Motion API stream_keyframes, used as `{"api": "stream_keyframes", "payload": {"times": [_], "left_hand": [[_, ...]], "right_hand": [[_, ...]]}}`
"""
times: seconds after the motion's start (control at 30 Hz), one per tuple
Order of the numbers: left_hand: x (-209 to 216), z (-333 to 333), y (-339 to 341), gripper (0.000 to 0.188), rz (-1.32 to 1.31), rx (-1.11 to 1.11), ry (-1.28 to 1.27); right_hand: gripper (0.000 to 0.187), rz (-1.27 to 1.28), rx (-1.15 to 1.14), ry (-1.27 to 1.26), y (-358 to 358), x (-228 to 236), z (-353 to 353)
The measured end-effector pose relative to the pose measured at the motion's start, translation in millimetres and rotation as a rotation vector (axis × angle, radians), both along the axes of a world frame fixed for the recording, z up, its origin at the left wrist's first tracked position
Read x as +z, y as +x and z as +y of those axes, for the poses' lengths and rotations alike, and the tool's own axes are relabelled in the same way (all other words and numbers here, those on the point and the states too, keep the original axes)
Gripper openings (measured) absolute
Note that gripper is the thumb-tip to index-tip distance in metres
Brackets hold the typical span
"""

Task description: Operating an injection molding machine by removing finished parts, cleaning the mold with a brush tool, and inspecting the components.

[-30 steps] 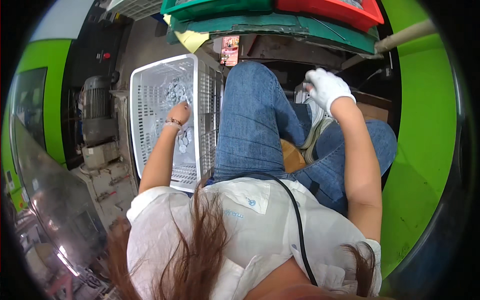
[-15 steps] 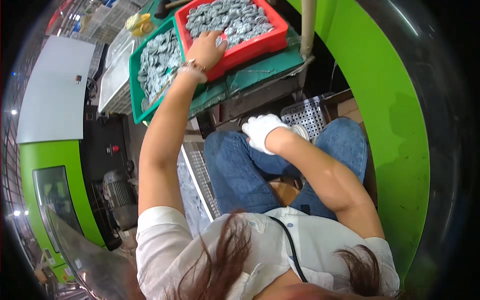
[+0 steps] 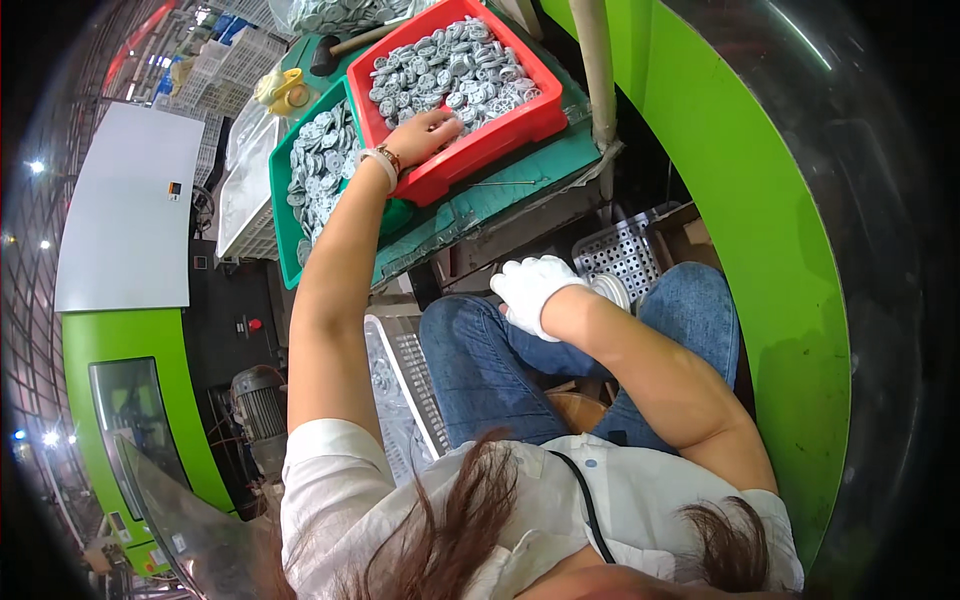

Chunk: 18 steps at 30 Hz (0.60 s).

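My left hand [image 3: 422, 138], bare and with a bracelet at the wrist, reaches into the near left part of a red tray [image 3: 440, 182]. Its fingers are slightly bent and apart over small round grey plastic discs [image 3: 450, 70], touching the pile; their tips are partly hidden. My right hand [image 3: 535, 292] wears a white glove and is held over my lap, fingers curled closed. Whatever it holds, if anything, is hidden. Beside it, partly behind the wrist, are round whitish rings [image 3: 610, 290] that look stacked.
A green tray [image 3: 283, 220] of similar discs adjoins the red one on a green-topped table [image 3: 480, 200]. A hammer [image 3: 325, 55] and a yellow tape dispenser [image 3: 290, 92] lie beyond. A perforated basket [image 3: 620, 250] stands below the table; a green machine panel [image 3: 780, 250] rises at right.
The view has tilted, so the trays and table sit lower in the picture. My left hand has moved deeper among the discs in the red tray. The right hand stays closed over my lap.
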State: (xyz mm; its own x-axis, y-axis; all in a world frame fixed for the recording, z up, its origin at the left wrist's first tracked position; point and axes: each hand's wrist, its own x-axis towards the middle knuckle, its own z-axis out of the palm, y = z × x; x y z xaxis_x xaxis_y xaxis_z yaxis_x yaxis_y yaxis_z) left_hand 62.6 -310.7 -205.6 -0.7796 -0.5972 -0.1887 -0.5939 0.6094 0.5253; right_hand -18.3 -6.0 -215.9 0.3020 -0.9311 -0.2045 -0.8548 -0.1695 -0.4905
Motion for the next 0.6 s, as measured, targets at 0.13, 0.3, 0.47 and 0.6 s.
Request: {"api": "stream_keyframes", "payload": {"times": [0.13, 0.3, 0.47, 0.6], "left_hand": [[7.1, 10.1, -3.7, 0.044, 0.053, -0.029, -0.073], [17.1, 14.4, -7.6, 0.04, 0.062, 0.211, -0.174], [18.0, -5.2, 0.1, 0.038, 0.692, 0.599, 0.417], [17.8, -22.0, 10.2, 0.039, 0.93, 0.603, 0.992]], "right_hand": [[0.03, 0.002, 0.008, -0.009, 4.7, -2.2, -3.6], [0.03, 0.003, 0.012, 0.022, 5.7, -2.8, -6.4], [0.029, 0.011, 0.013, 0.054, 4.3, 0.0, -6.9], [0.027, 0.017, 0.007, 0.049, 3.4, 3.0, -6.5]]}}
